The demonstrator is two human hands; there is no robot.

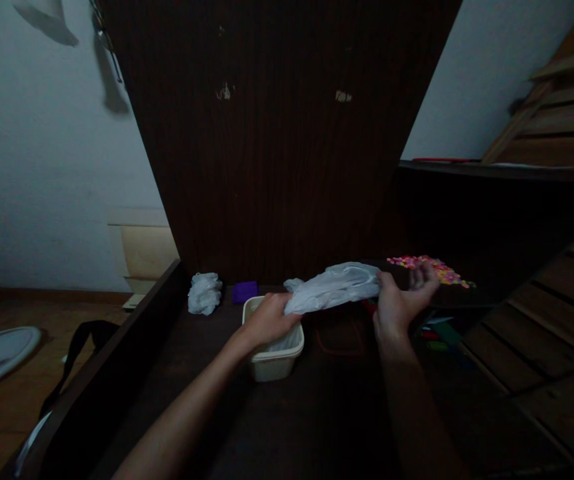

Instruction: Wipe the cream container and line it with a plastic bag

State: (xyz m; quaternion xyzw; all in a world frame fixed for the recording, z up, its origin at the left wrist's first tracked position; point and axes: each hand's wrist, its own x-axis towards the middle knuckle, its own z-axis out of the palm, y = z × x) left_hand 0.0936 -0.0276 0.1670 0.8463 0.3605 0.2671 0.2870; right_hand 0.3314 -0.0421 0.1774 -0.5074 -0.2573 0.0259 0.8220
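A white plastic bag [339,287] is stretched sideways between my two hands. My left hand [270,319] grips its left end, above a cream plastic tub [273,367] that has more whitish plastic inside. At the bag's other end, my right hand [403,303] pinches it near the thumb, with the other fingers curled loosely upward. A crumpled white plastic bag [205,293] lies to the left on the dark desk. Between it and the tub sits a small purple item [245,291], too dim to name.
A dark wooden panel [277,147] rises behind the desk, and a raised side board [117,360] bounds it on the left. Small pink and yellow pieces [437,270] lie beyond my right hand. Wooden slats [541,333] stand at right.
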